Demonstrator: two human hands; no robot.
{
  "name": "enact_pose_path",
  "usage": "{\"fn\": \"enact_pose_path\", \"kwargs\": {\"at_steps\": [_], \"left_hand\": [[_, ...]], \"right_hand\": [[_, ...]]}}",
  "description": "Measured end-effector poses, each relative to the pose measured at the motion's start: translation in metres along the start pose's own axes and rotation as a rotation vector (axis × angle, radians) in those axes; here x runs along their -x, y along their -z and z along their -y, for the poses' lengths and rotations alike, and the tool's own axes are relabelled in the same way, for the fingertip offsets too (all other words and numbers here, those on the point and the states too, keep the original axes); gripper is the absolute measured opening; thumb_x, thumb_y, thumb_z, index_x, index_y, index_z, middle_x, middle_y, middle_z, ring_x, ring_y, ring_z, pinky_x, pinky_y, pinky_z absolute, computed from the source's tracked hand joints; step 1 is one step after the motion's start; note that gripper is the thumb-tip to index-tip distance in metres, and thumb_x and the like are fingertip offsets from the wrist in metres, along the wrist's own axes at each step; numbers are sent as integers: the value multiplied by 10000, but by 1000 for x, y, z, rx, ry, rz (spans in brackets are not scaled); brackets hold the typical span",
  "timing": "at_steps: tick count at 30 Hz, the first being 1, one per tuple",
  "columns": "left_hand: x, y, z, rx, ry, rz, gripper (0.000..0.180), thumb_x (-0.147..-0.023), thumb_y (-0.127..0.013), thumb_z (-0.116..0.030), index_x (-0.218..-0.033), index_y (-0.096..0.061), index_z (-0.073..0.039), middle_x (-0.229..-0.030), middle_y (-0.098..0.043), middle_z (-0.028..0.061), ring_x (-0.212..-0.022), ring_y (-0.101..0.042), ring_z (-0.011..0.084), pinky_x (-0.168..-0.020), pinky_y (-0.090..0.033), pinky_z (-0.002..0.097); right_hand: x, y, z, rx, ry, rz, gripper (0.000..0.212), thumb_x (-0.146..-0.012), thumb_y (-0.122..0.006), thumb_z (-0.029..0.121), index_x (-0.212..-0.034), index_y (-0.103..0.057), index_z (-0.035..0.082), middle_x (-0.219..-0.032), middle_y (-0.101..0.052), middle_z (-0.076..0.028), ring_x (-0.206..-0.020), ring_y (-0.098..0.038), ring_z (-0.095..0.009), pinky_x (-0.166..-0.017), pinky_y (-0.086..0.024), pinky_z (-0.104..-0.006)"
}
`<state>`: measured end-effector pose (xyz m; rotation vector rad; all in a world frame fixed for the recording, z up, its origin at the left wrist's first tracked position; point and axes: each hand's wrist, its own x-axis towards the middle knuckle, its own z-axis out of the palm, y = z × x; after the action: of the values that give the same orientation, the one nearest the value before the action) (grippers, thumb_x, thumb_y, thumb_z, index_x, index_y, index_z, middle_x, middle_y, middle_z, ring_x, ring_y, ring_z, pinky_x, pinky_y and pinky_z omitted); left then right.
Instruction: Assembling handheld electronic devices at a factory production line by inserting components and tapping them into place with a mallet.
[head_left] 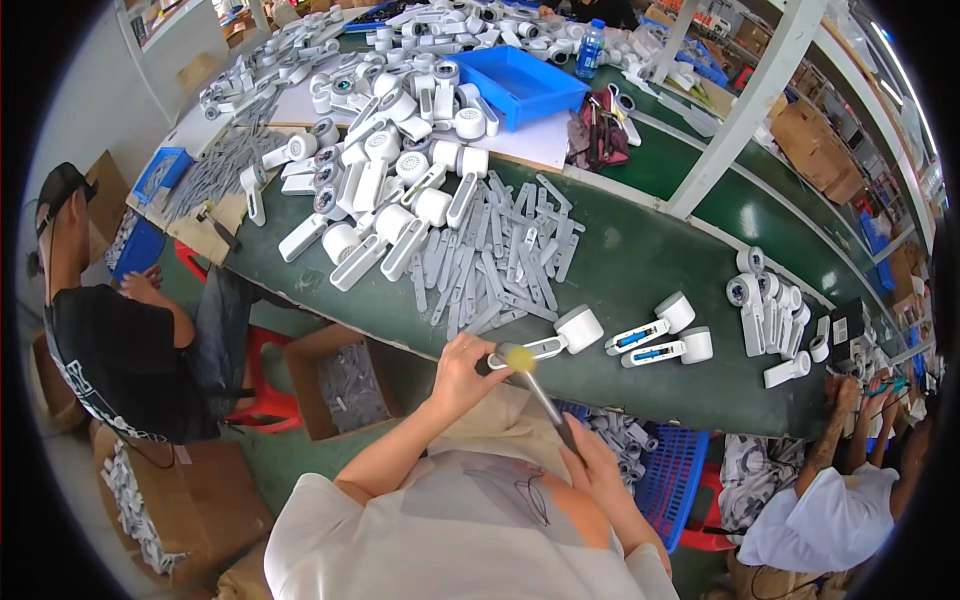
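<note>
My left hand [463,372] is closed at the handle end of a white device that looks like a handheld fan [578,329], lying at the table's near edge with its round head pointing right. A hammer [543,396] with a yellowish head is gripped in my right hand [597,462]. Its head is over the fan's handle end, close to my left fingers; whether it touches cannot be made out. Just right lie two more fans [655,353] with open handles showing blue cells inside. Beyond my left hand spreads a pile of grey plastic strips [500,245].
White fans [380,190] crowd the table's far left, with a blue tray [520,85] and a bottle [591,48] behind. More fans [770,305] stand at the right. One person [115,330] sits left, another [825,510] right. A blue basket [672,485] is below the edge.
</note>
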<state>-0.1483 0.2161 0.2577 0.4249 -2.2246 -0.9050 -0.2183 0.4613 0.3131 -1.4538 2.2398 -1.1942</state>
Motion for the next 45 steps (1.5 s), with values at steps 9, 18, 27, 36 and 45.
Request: {"fn": "enact_pose_path", "kwargs": {"at_steps": [9,18,27,36,45], "left_hand": [[-2,1,-7,7,84,36,294,-585,-781,-87,-864,-691,-83,-787,-610,50,-809,-556,232,-724,-412,349],[-5,2,-10,-26,88,51,278,-593,-777,-96,-858,-696,-91,-777,-612,44,-808,-554,233,-719,-400,350],[-4,0,-9,-40,68,43,274,-602,-814,-152,-845,-699,-100,-782,-621,30,-798,-560,225,-701,-387,351],[-4,-1,-7,-33,53,45,295,-604,-816,-170,-867,-700,-106,-760,-604,33,-787,-550,227,-706,-375,347],[-4,-1,-9,-66,48,36,284,-606,-806,-159,-866,-703,-109,-788,-615,34,-811,-552,220,-708,-368,346]], "right_hand": [[4,-10,-8,6,5,-6,503,-835,-625,81,-1315,-475,62,-818,-572,-150,-656,-593,-347,-568,-482,-408],[3,-10,-12,33,-89,18,492,-830,-626,65,-1304,-494,66,-756,-530,-129,-587,-557,-324,-541,-469,-402],[9,6,-3,18,-186,-21,472,-844,-592,39,-1303,-480,42,-837,-583,-181,-687,-584,-358,-612,-475,-390],[13,-19,-23,111,20,65,494,-829,-631,103,-1301,-495,60,-852,-604,-140,-660,-610,-321,-550,-502,-402],[14,5,-4,-40,-137,-137,456,-857,-589,62,-1302,-491,43,-802,-578,-174,-698,-580,-342,-628,-475,-381]]}}
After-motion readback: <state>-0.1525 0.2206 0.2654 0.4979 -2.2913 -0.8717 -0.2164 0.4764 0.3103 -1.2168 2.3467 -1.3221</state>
